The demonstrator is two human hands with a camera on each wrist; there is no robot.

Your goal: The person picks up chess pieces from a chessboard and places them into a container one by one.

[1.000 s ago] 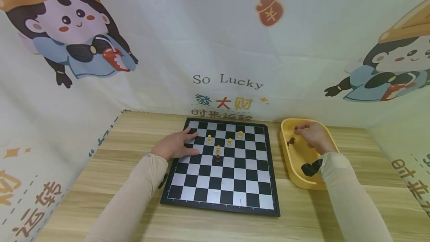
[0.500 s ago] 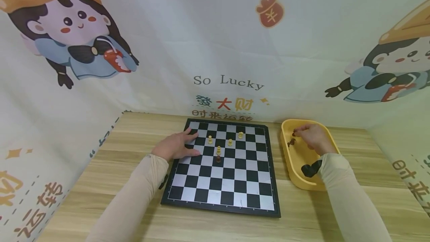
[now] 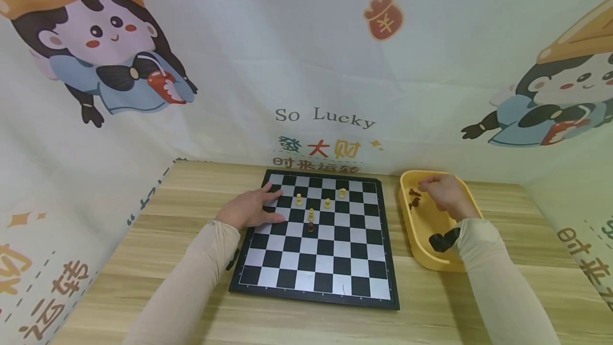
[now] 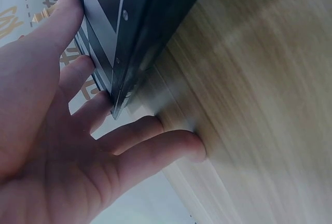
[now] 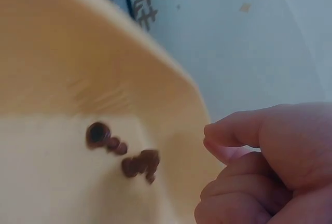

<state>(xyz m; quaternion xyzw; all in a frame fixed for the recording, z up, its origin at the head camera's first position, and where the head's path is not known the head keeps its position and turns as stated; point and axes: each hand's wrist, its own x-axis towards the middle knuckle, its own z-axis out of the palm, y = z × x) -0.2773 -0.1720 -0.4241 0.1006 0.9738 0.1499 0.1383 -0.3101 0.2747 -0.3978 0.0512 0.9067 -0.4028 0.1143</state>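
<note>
In the head view, my left hand (image 3: pixel 249 207) lies spread at the left edge of the chessboard (image 3: pixel 313 301). In the left wrist view its thumb reaches over the board's edge while two fingers extend beside it over the table. My right hand (image 3: pixel 447 195) is over the far end of a yellow tray (image 3: pixel 421 255). Its fingers are curled, thumb and forefinger tips close together, with no piece visible between them in the right wrist view. Below lie a dark brown pawn (image 5: pixel 98 135) and other dark brown chess pieces (image 5: pixel 142 163). One dark brown piece (image 3: pixel 311 227) stands on the board.
Several cream chess pieces, among them one pawn-like piece (image 3: pixel 299 199), stand on the board's far half. The wooden table (image 3: pixel 158 222) meets a printed white cloth (image 3: pixel 230 68) behind and at the sides. The tray's raised wall (image 5: pixel 171 73) stands beside the right hand.
The dark brown piece at my right fingertips has been let go and now lies in the tray with the others. The left hand and the pieces on the board stay put.
</note>
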